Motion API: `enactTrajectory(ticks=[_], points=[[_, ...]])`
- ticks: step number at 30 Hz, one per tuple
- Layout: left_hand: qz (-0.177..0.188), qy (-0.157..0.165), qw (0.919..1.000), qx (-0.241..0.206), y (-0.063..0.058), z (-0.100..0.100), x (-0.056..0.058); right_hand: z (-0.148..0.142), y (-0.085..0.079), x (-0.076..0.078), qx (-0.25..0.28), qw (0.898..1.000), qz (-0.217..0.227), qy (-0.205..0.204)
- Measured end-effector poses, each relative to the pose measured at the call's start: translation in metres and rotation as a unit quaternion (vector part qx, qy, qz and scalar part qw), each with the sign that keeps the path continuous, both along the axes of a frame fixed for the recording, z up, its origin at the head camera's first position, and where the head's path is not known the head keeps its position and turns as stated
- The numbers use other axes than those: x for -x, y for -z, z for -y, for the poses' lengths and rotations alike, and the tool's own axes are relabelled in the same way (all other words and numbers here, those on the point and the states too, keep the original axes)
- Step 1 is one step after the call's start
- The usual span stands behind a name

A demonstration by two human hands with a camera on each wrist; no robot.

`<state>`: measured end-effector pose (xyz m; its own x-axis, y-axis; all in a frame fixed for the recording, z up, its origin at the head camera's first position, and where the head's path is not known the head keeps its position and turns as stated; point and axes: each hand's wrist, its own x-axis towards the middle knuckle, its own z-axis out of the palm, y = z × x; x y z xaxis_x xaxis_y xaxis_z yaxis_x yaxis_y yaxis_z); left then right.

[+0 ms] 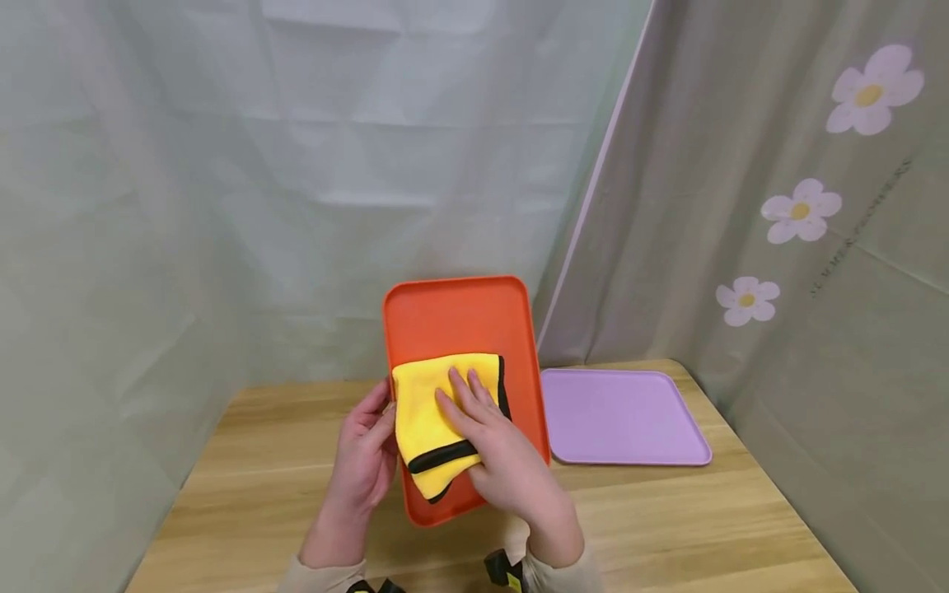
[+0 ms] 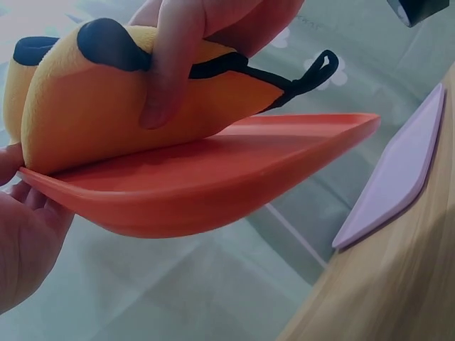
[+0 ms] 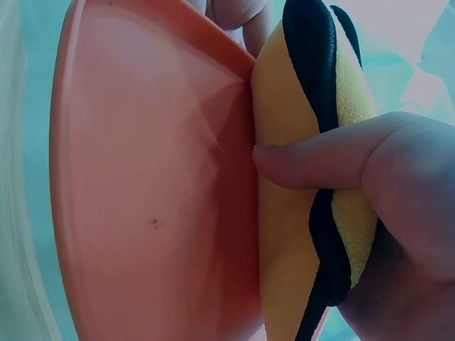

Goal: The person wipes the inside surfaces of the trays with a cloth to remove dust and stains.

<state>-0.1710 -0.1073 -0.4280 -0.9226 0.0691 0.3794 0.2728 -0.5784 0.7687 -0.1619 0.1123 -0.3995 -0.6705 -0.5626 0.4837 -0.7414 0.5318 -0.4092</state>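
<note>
An orange-red tray [image 1: 460, 317] with a raised rim is held tilted above the table. My left hand [image 1: 363, 461] grips its left edge, thumb near the rim and the other fingers behind, as the left wrist view also shows. A folded yellow cloth [image 1: 426, 412] with black edging lies against the tray's inner face. My right hand [image 1: 504, 453] holds the cloth there, fingers spread over its top and the thumb [image 3: 306, 165] along its folded side. A black loop [image 2: 320, 74] hangs off one corner of the cloth. Small dark specks [image 3: 153, 224] mark the tray's face.
A light purple tray [image 1: 626, 416] lies flat on the wooden table [image 1: 667, 511], to the right of the held tray. Pale curtains [image 1: 334, 165] hang behind the table and along both sides, with flower prints [image 1: 801, 211] on the right one.
</note>
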Motion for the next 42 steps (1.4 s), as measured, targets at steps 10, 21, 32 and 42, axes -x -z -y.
enactTrajectory(ticks=[10, 21, 32, 42], points=[[-0.006, -0.006, 1.0, -0.002, -0.004, -0.001, 0.003, -0.001, -0.004, 0.002, 0.0, 1.0, 0.014, 0.006], [0.001, -0.009, 0.9999, 0.009, -0.003, 0.001, 0.001, -0.009, -0.001, 0.004, 0.015, 0.999, 0.041, -0.01], [0.019, -0.024, 0.9994, 0.018, -0.006, 0.003, 0.003, -0.019, -0.004, 0.007, 0.015, 0.999, 0.041, -0.014], [0.017, -0.022, 0.9996, 0.005, -0.007, 0.003, 0.0, -0.038, -0.005, 0.007, 0.025, 0.997, 0.073, 0.015]])
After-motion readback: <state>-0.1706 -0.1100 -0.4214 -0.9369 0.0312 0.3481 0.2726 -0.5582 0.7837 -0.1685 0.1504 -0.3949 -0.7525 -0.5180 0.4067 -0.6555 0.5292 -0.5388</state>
